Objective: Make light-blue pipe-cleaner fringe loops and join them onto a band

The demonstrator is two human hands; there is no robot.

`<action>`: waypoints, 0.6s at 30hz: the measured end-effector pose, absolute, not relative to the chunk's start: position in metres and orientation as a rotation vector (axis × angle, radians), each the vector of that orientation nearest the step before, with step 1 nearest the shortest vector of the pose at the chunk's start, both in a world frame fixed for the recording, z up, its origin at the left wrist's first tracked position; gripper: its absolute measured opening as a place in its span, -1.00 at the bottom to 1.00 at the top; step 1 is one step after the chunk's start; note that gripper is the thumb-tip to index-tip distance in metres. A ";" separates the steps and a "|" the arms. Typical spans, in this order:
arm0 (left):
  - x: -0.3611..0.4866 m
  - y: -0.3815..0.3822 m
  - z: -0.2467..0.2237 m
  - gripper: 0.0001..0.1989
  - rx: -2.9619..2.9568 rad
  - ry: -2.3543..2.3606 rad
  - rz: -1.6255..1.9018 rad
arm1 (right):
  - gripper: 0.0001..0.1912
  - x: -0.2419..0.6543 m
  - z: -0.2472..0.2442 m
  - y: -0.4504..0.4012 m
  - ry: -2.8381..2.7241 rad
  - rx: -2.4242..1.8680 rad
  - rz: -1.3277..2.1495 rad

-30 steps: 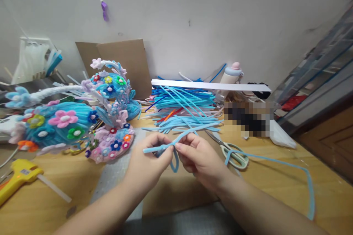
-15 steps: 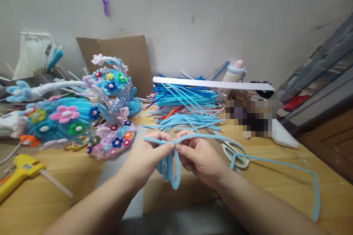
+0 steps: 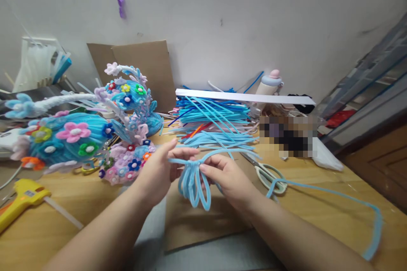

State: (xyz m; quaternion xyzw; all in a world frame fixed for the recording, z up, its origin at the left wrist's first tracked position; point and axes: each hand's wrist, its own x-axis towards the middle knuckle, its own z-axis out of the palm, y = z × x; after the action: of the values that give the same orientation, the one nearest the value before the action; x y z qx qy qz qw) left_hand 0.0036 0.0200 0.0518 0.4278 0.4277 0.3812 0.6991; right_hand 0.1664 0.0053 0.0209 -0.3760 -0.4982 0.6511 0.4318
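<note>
Between two bare hands, a bunch of light-blue fuzzy loops is being held up over a brown cardboard sheet. Its gathered top is being pinched by the thumb and fingers of the right hand, the nearer one; the left hand is being held open and spread just beside the short left end, and whether that end is being touched cannot be told. The loops are hanging lengthwise downward, below the crosswise top. Farther off, scissors are lying to the right, and straight ahead fuzzy sticks are being seen in a pile.
</note>
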 end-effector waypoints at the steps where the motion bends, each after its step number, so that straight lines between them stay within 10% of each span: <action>1: 0.000 0.022 0.055 -0.47 1.032 0.977 0.876 | -0.76 0.168 0.022 0.005 -1.289 -0.956 1.663; 12: -0.002 0.022 0.037 -0.75 1.701 1.063 0.478 | -0.83 0.169 0.017 0.007 -1.546 -1.029 1.554; 18: 0.000 0.031 0.020 -0.72 1.379 1.169 0.611 | -0.82 0.191 0.026 -0.013 -2.099 -0.999 0.563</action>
State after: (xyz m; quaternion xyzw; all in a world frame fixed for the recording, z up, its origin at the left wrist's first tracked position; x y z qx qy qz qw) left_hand -0.0002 0.0310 0.0203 0.5895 0.4999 0.2613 0.5782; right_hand 0.1914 -0.0127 0.0257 -0.3888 -0.8167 0.2190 0.3660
